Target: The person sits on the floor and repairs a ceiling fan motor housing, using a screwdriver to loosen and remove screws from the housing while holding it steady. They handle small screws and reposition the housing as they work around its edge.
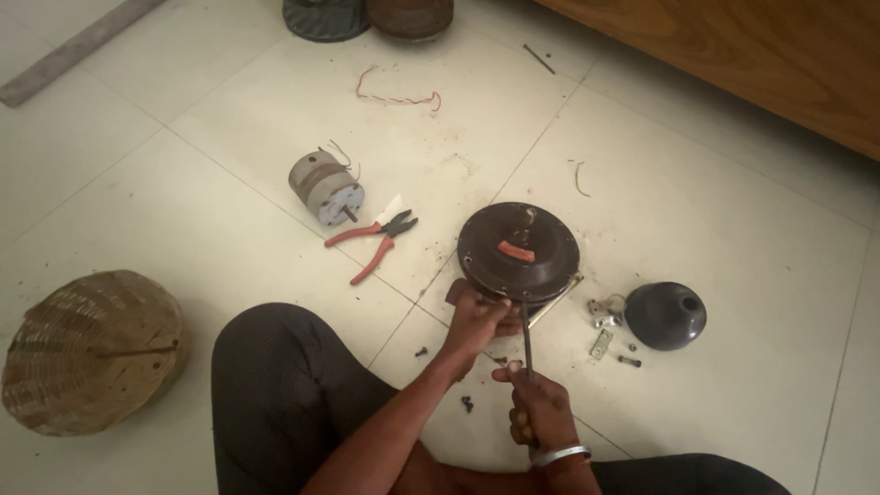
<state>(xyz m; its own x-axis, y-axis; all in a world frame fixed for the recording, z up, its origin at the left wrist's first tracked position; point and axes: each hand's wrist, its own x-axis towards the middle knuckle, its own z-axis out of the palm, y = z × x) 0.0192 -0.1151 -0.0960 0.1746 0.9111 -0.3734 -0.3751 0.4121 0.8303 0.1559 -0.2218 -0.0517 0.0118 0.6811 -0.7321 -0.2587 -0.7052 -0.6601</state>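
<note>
Brown motor housing [518, 252] gripped at its edge by left hand [475, 323]; right hand [539, 403] clenches a screwdriver [527, 341], tip hidden beneath.

Dim, warm, soft light; faint shadows, slightly hazy picture.

The person's forearms are bare, with no sleeves showing in the head view. The right hand [536, 412] carries a plain silver-coloured metal bangle [561, 455] at the wrist, a smooth closed band with no visible stones or engraving; the left hand [477, 323] carries no ring, band or watch that can be made out. The legs are covered by dark trousers [275, 394] of a charcoal, finely textured fabric, visible over the left knee and again at the lower right edge of the view.
</note>
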